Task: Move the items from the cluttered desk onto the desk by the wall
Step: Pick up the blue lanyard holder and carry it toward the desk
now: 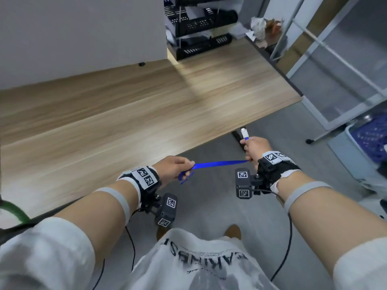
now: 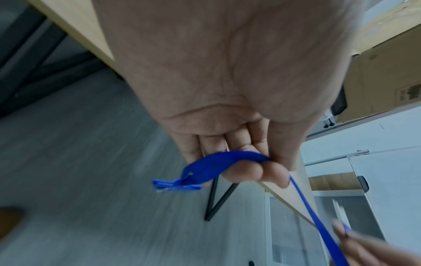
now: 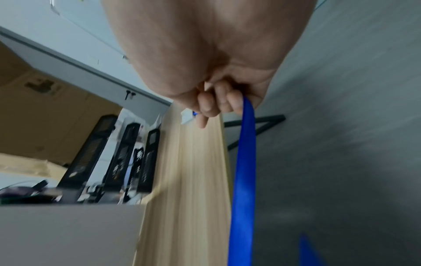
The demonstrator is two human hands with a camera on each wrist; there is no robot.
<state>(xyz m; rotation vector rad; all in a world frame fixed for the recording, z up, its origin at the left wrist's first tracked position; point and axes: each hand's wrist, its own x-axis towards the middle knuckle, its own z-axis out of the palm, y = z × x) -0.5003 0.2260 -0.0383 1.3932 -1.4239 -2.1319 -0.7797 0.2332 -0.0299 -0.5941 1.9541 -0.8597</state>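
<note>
A blue lanyard strap (image 1: 219,163) is stretched between my two hands, just off the near edge of the wooden desk (image 1: 129,114). My left hand (image 1: 178,166) pinches one end of the strap (image 2: 218,162), and a small blue clip (image 2: 175,186) dangles from that end. My right hand (image 1: 254,148) grips the other end of the strap (image 3: 244,162), with a small white tag (image 1: 244,132) sticking up out of the fist. In the right wrist view the white tag (image 3: 188,117) shows beside the curled fingers (image 3: 208,106).
Black mesh file trays (image 1: 201,28) stand at the desk's far right against a white partition (image 1: 79,32). Crumpled paper (image 1: 261,26) lies behind them. A blue crate (image 1: 370,141) sits on the grey floor at the right. A black desk leg (image 2: 216,198) stands under the desk's edge.
</note>
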